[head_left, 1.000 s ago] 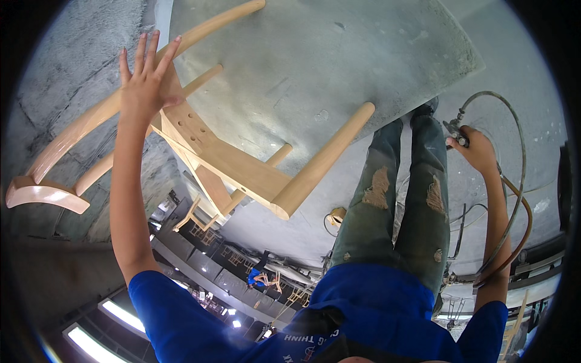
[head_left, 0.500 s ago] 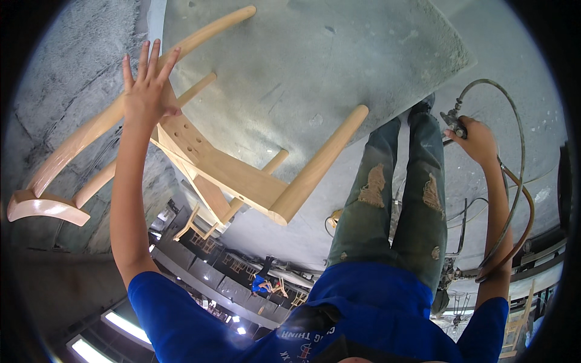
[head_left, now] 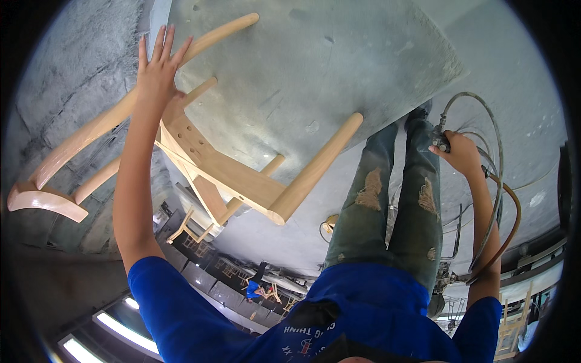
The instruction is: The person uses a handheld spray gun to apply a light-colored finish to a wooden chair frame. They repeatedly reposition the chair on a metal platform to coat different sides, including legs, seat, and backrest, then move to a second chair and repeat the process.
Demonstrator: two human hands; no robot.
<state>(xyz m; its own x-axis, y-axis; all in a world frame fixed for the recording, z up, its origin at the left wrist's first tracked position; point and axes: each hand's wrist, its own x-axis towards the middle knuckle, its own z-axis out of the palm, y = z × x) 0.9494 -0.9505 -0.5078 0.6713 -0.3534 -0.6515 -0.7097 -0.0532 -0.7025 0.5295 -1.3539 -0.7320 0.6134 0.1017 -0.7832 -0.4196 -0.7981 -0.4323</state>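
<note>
A pale wooden chair frame (head_left: 242, 172) without a seat lies tipped over at the left, its legs pointing up and right. Four fingers of my left hand (head_left: 156, 78) are stretched out and spread over its far leg. That palm looks laid against the joint there, though the thumb is mostly hidden. At the right, my right hand (head_left: 466, 154) is closed round a metal spray gun (head_left: 441, 142). From the gun, a hose (head_left: 499, 145) loops round to my right forearm.
Under the chair is a grey, dust-coated board (head_left: 315, 66). My legs in torn jeans (head_left: 369, 206) stand beside it. Farther back are another wooden chair frame (head_left: 190, 227) and a person in blue (head_left: 257, 289). A brown hose (head_left: 517, 209) hangs by my right arm.
My right hand has brought the spray gun left and slightly nearer, toward my legs. My left hand appears a little farther right and up, still spread over the chair.
</note>
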